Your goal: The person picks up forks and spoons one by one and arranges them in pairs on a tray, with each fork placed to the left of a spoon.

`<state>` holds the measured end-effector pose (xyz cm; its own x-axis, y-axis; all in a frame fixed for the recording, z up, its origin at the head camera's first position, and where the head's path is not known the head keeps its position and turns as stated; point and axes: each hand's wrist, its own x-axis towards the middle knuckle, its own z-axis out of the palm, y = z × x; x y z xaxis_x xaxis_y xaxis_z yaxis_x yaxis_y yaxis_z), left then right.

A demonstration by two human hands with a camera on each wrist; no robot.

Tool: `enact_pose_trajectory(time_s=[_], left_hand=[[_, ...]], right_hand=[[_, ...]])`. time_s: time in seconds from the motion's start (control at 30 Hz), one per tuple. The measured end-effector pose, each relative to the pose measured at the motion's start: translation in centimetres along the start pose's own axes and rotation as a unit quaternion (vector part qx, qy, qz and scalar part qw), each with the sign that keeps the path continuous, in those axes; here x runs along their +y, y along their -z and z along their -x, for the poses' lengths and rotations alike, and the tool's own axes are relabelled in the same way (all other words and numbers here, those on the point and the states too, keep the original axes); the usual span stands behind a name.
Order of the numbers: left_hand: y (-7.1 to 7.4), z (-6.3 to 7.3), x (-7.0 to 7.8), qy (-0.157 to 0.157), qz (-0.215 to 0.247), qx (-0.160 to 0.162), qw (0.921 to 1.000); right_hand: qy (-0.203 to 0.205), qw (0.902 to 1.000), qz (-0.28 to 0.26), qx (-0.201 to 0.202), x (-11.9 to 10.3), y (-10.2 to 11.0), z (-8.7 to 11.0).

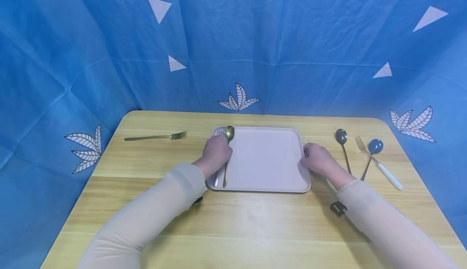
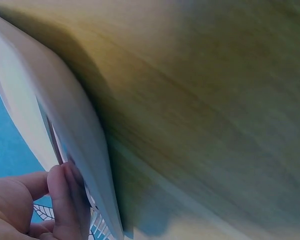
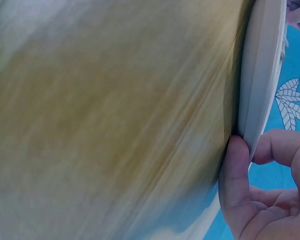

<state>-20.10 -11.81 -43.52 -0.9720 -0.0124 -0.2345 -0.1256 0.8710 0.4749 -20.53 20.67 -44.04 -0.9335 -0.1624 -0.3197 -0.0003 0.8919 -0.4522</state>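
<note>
A blue cloth (image 1: 233, 25) hangs behind the far edge of the wooden table (image 1: 255, 228). Off to the left, well apart from the left hand, lies a lone fork (image 1: 157, 137); on the right, past the right hand, are a dark spoon (image 1: 341, 136), a bluish spoon (image 1: 375, 146) and a white-handled fork (image 1: 389, 175) crossing it, the right wrist and sleeve covering the dark spoon's handle end. The tray (image 1: 270, 159) sits between the hands: thumb and forefinger of the right hand (image 1: 321, 159) pinch its right rim, while the left hand (image 1: 217, 152) pinches the gold spoon (image 1: 229, 133) along its left side, beside a tray fork (image 1: 220, 131) partly hidden underneath. A narrow strip of wood separates the tray from the far edge; a wider one runs nearer the person, between the forearms.
</note>
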Motion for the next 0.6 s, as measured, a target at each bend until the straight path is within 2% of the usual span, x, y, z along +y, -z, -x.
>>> enact_pose_trajectory(time_s=[0.4, 0.6], left_hand=[[-0.07, 0.04, -0.33, -0.017, -0.003, 0.007, 0.9998], [-0.03, 0.22, -0.23, -0.013, -0.003, 0.004, 0.9999]], right_hand=[[0.001, 1.0, 0.004, 0.002, -0.05, -0.05, -0.01], [-0.001, 1.0, 0.006, 0.002, -0.07, -0.08, 0.01]])
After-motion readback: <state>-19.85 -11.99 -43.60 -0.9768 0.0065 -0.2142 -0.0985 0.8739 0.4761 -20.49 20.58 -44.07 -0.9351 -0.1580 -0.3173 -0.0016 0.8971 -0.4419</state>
